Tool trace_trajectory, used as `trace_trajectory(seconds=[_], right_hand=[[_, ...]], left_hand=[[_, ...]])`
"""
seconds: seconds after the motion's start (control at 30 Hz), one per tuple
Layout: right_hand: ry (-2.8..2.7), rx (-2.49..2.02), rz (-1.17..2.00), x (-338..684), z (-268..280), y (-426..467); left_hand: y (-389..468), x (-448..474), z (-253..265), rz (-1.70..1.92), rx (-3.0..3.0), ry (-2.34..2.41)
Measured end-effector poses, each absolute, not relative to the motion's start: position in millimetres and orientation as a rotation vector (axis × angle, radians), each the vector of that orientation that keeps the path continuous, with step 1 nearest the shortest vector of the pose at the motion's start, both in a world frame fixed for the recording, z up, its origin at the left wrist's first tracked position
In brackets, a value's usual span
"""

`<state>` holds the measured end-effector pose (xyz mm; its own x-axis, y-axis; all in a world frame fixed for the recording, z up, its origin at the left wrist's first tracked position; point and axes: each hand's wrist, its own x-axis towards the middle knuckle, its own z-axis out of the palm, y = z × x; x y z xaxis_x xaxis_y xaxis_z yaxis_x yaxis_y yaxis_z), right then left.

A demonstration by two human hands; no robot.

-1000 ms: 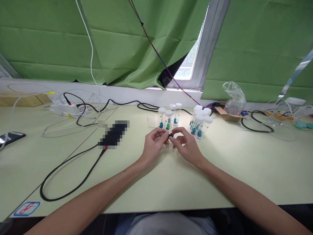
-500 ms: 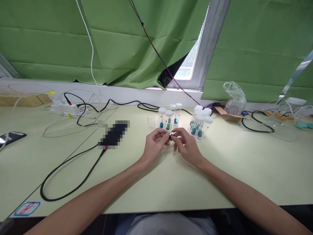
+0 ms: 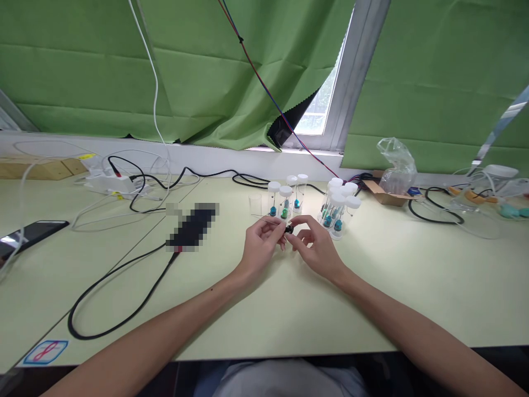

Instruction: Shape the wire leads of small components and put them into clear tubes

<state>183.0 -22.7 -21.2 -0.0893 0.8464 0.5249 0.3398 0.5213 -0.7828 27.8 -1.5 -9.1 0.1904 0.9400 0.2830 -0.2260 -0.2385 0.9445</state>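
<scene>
My left hand (image 3: 259, 247) is closed, with thumb and forefinger pinching a small black part (image 3: 289, 229). A thin metal rod (image 3: 261, 221) sticks out from these fingers toward the left. My right hand (image 3: 319, 249) meets the same black part from the other side, its thumb and forefinger curled around it. Just beyond the hands stand clear tubes with white lids; one holds a green piece (image 3: 285, 212), another a blue piece (image 3: 273, 210). An unlidded clear tube (image 3: 255, 205) is left of them. A second cluster of lidded tubes (image 3: 338, 212) stands behind my right hand.
On the left lie a blurred-out dark device (image 3: 192, 227) with a looped black cable (image 3: 76, 309), a phone (image 3: 35, 234) and a white power strip (image 3: 109, 184). At the back right, a cardboard box (image 3: 388, 193) holds a plastic bag (image 3: 397, 165).
The phone at the far left has slid rightward, further into view. Between my fingers, the black part shows a little more, and my right fingers have shifted slightly on it.
</scene>
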Motion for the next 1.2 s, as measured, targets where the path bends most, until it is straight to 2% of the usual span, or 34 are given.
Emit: trace_trajectory(seconds=[0.43,1.2], right_hand=[[-1.652,-0.999,0.654,183.3,-24.8,-19.4],[-1.678,-0.996,0.604,182.9,-23.2,-20.0]], left_hand=[[-2.1,27.7,-9.0,1.264,1.363,0.751],[-2.2,27.6,-8.3,1.280,1.356,0.765]])
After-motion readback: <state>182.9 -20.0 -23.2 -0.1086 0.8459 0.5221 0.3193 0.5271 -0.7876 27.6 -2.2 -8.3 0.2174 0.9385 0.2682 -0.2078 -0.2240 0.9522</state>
